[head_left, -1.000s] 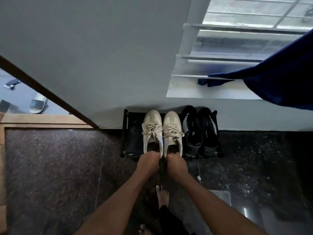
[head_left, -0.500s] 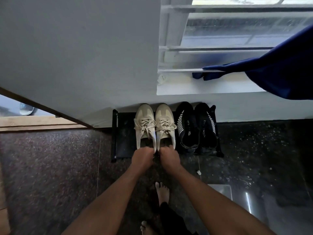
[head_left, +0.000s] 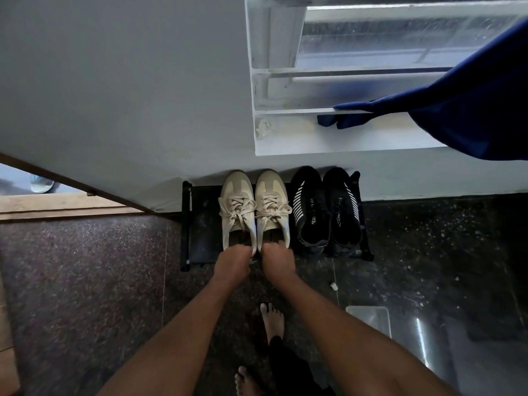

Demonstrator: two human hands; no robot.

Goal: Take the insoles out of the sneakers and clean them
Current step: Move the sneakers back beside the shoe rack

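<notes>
Two beige lace-up sneakers stand side by side on a low black shoe rack (head_left: 200,224) against the wall, toes toward the wall. My left hand (head_left: 233,262) grips the heel of the left sneaker (head_left: 235,207), fingers curled over its rim. My right hand (head_left: 278,260) grips the heel of the right sneaker (head_left: 271,205) the same way. The insoles are hidden inside the shoes.
A pair of black sneakers with white stripes (head_left: 325,207) sits on the rack right of the beige pair. A blue curtain (head_left: 471,110) hangs over the window sill. My bare feet (head_left: 271,321) stand on the dark speckled floor. A doorway threshold (head_left: 57,207) lies at left.
The view has shifted so the rack and shoes sit slightly left and higher. Both hands stay on the beige sneakers' heels.
</notes>
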